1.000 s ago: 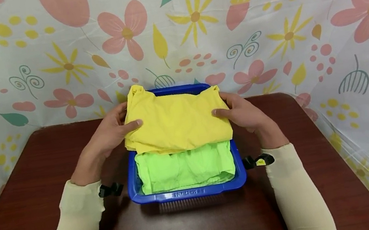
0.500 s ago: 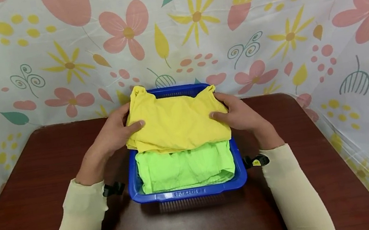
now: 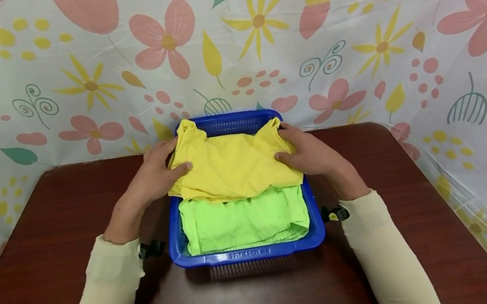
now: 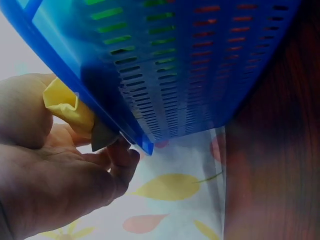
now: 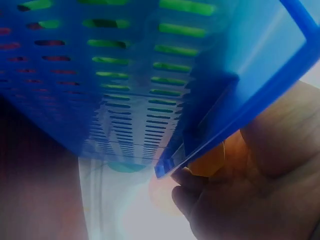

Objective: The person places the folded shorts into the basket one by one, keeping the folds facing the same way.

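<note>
A folded yellow cloth (image 3: 231, 167), perhaps a garment, lies over the back half of a blue plastic basket (image 3: 249, 254). My left hand (image 3: 154, 173) grips its left edge, thumb on top and fingers underneath. On the other side my right hand (image 3: 311, 149) holds the right edge the same way. In front of the yellow cloth, a folded bright green cloth (image 3: 246, 220) fills the basket's front half. Both wrist views show the fingers beside the basket's rim, with a bit of yellow cloth (image 4: 70, 107) in the left hand's grasp.
The basket stands on a dark reddish-brown table (image 3: 256, 302), close to its back edge. Slotted side walls (image 4: 160, 75) show in the wrist views. Behind the table hangs a white sheet (image 3: 226, 39) printed with flowers and leaves.
The yellow cloth has sunk slightly into the basket, uncovering more of the back rim and wall. Both hands have moved a little inward with it.
</note>
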